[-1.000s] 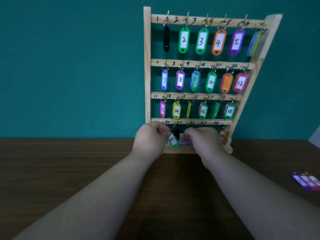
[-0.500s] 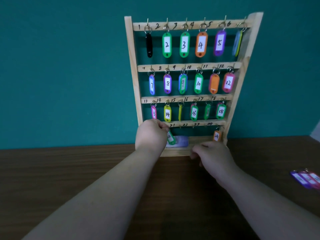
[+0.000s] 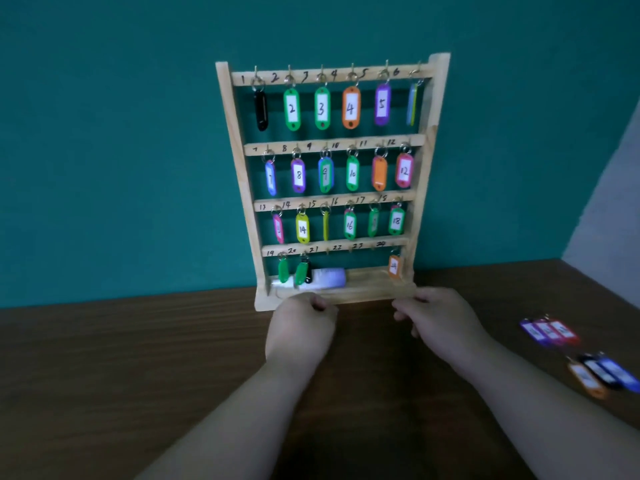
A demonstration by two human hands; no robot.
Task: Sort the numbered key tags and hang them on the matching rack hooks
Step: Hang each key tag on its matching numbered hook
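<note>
On the desk (image 3: 104,358) stands the wooden rack (image 3: 242,174), its top three rows filled. In the bottom row, green tags (image 3: 283,270) hang at 19 and 20, while hooks 21 to 23 are bare. The left hand (image 3: 301,327) is clenched and seemingly empty. The right hand (image 3: 440,323) is loosely curled, holding nothing, probably about to fetch the loose tags (image 3: 550,330) lying far right.

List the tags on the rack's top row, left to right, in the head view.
Black tag → green 2 → green 3 → orange 4 → purple 5 → blue tag, edge-on.
</note>
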